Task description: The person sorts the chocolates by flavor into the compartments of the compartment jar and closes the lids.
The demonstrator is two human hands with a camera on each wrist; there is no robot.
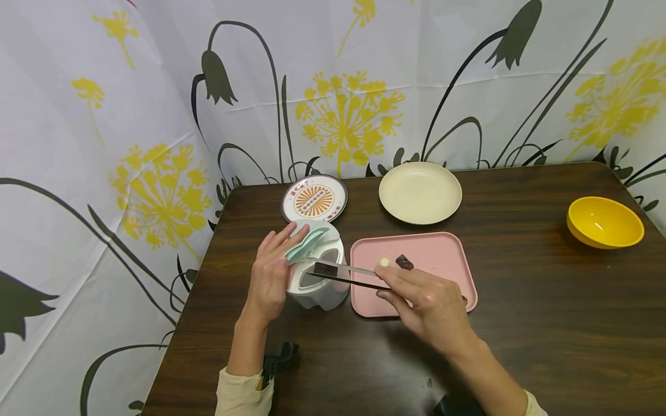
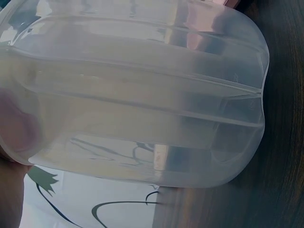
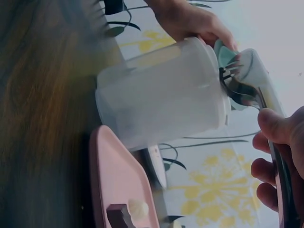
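A dark wood-grain table fills the lower frame, with a white flowered cloth hanging behind. At centre, the left hand, fingers outstretched, touches the raised mint lid of a cloudy container. The right hand grips tongs, their tips over the container. Just right lies a pink tray; a yellow bowl sits far right.

Noted on table: container just left of tray, first plate behind container, second plate behind tray, bowl at far right, pieces on tray
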